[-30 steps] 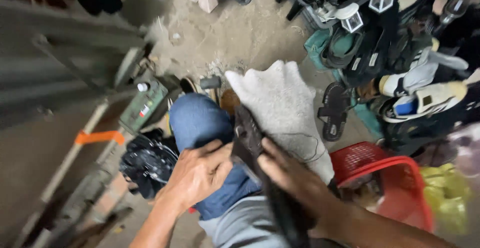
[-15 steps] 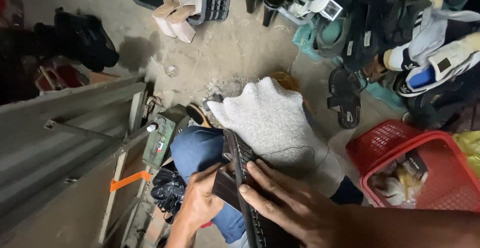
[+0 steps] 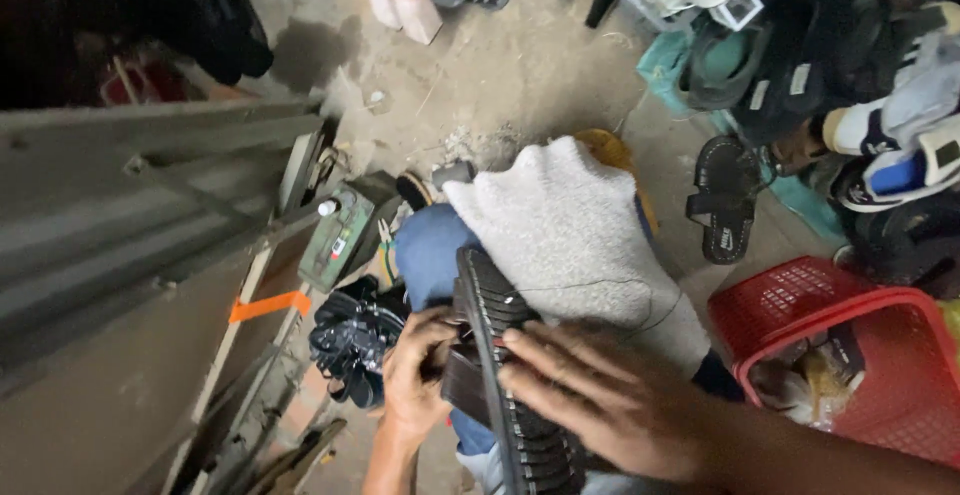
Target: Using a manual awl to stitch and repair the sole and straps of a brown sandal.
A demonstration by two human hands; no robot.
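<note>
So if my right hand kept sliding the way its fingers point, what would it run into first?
Probably the left hand: the right hand lies flat on the black ribbed sole, fingers aimed straight across it, though depth is unclear.

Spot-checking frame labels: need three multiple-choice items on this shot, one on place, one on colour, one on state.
1. Where is the white cloth?
A. over the person's lap
B. in the basket
C. on the grey boards

2. What colour is the basket?
A. blue
B. red
C. green

3. How is the black ridged sole held?
A. lying untouched
B. one hand only
C. both hands on it

Answers:
1 A, it drapes over the lap beside the blue-clad knee.
2 B, its mesh is red.
3 C, left hand grips one side, right hand lies across it.
</note>
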